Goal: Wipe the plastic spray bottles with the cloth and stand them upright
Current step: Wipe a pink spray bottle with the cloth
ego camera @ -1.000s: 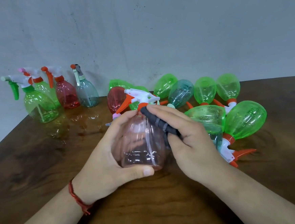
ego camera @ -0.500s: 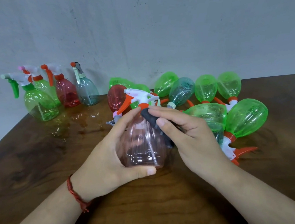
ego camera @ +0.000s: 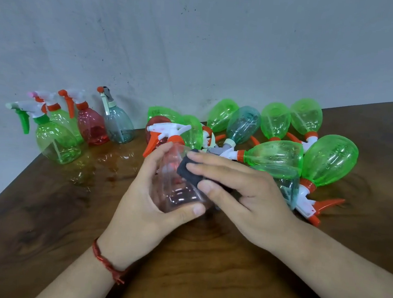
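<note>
1. Grey wall, scuffed and speckled, ran behind everything.
2. Dark wooden table carried all that follows.
3. Heap of spray bottles on their sides, at the back right of the table: mostly green, one teal among them. They overlapped too much for a sure count. A red one sat behind the held bottle's sprayer, and I could not tell its pose.
4. Row of four upright bottles by the wall at the back left: green, green, red and grey-teal.
5. My left hand had its fingers and thumb wrapped round item 7, thumb across the near base.
6. My right hand pinched item 8 between thumb and fingers and pressed it to the bottle's side.
7. Pale pink clear spray bottle, in front of the heap at mid-table, leaned away from me. Its base was low near the tabletop. Its white sprayer with orange trigger pointed left.
8. Dark cloth, a small folded wad, lay against the bottle's upper right shoulder.
9. Red thread bracelet circled my left wrist.
</note>
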### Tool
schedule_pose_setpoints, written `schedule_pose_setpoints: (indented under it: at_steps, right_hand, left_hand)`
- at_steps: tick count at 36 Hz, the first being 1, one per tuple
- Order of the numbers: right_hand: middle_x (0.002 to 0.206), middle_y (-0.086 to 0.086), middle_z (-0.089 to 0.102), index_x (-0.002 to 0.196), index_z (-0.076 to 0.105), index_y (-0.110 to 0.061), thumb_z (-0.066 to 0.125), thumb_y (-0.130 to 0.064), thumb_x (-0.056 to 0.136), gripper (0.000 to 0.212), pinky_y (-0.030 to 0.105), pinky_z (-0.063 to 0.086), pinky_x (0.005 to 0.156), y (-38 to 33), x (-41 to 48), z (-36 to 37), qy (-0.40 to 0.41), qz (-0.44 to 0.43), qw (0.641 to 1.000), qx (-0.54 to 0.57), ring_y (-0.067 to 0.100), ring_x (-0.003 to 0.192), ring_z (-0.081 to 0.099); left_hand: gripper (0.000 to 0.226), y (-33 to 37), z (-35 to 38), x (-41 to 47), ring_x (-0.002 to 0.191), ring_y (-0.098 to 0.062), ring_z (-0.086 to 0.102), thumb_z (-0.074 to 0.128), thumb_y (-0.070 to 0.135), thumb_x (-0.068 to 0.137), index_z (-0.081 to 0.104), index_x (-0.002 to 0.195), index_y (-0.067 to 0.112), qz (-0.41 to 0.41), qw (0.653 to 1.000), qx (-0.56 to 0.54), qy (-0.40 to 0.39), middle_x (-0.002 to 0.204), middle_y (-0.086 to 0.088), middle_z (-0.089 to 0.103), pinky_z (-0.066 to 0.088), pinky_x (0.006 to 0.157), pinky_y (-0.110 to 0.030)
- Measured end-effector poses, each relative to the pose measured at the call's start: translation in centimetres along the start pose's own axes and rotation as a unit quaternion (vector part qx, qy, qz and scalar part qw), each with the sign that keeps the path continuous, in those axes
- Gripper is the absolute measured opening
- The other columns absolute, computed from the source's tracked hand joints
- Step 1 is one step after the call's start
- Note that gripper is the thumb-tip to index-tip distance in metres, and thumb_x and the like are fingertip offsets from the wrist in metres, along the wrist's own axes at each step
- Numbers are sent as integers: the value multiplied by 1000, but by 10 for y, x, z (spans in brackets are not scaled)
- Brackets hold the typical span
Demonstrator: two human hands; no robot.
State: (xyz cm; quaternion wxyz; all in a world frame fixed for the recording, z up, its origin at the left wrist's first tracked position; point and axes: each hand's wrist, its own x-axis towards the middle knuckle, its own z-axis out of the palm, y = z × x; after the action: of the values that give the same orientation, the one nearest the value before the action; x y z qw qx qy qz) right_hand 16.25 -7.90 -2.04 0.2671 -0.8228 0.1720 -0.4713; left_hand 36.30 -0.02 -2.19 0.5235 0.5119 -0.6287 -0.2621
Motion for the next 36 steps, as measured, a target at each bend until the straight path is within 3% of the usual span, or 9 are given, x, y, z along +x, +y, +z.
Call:
schedule_pose_setpoints:
  at_steps: [3, 8, 12, 18, 24, 28, 33, 36]
  right_hand:
    - [141, -16, 68, 133, 73, -19, 62, -23, 104, 32, 21, 42, 117, -1, 4, 1, 34, 84, 993, 77, -1, 136, 57]
    - [131, -16, 73, 127, 76, -26, 64, -16, 103, 28, 34, 48, 116, -3, 7, -5, 53, 156, 968, 191, 2, 132, 62]
    - [132, -16, 73, 125, 76, -26, 65, -12, 102, 28, 35, 46, 117, -2, 5, -4, 62, 148, 971, 176, 4, 134, 60]
    - [135, -14, 72, 127, 77, -19, 66, -10, 103, 28, 28, 44, 118, 2, 2, -1, 49, 131, 980, 138, 3, 134, 60]
    - [144, -8, 67, 129, 76, -13, 67, -10, 102, 29, 36, 45, 120, -3, -4, 2, 0, 36, 998, 53, 9, 141, 56]
    - [148, 1, 64, 132, 74, -9, 66, -4, 103, 30, 42, 41, 123, -1, -7, 5, -40, -17, 999, 14, 15, 149, 48]
    - [147, -13, 64, 132, 75, -18, 67, -11, 103, 31, 33, 43, 120, -1, -4, 3, -18, 34, 999, 34, 3, 142, 53]
    - [142, -23, 65, 131, 75, -26, 66, -15, 104, 30, 23, 43, 117, -2, 0, 1, -11, 108, 991, 83, -5, 137, 55]
  left_hand:
    - [110, 4, 4, -4, 137, -18, 63, 95, 5, 71, 36, 162, 22, 12, 999, -8, -31, 153, 9, 59, 56, 107, -32]
    - [113, 6, 3, -5, 143, -11, 56, 94, 3, 64, 35, 159, 20, 40, 996, -11, -80, 154, 18, 55, 50, 110, -21]
    - [119, 5, -3, -1, 147, -3, 50, 98, 21, 64, 30, 162, 29, 46, 992, 55, -105, 158, 27, 48, 43, 115, -18]
    - [116, 5, 3, -2, 147, -8, 51, 99, 40, 69, 30, 163, 42, 73, 986, 134, -67, 159, 22, 47, 41, 120, -26]
    - [111, -5, -3, 4, 147, -16, 53, 99, 38, 71, 37, 162, 32, 37, 998, 56, 10, 158, 8, 55, 43, 121, -49]
    - [108, -4, -7, 5, 140, -16, 60, 99, 37, 67, 42, 159, 32, 6, 999, 20, 36, 151, 7, 62, 48, 116, -49]
    - [110, -4, -6, 4, 143, -11, 56, 103, 29, 69, 41, 160, 36, 14, 998, 61, 23, 154, 14, 58, 49, 117, -38]
    - [112, -4, -5, 2, 146, -10, 53, 102, 26, 68, 39, 161, 35, 21, 997, 79, 3, 158, 17, 53, 47, 119, -43]
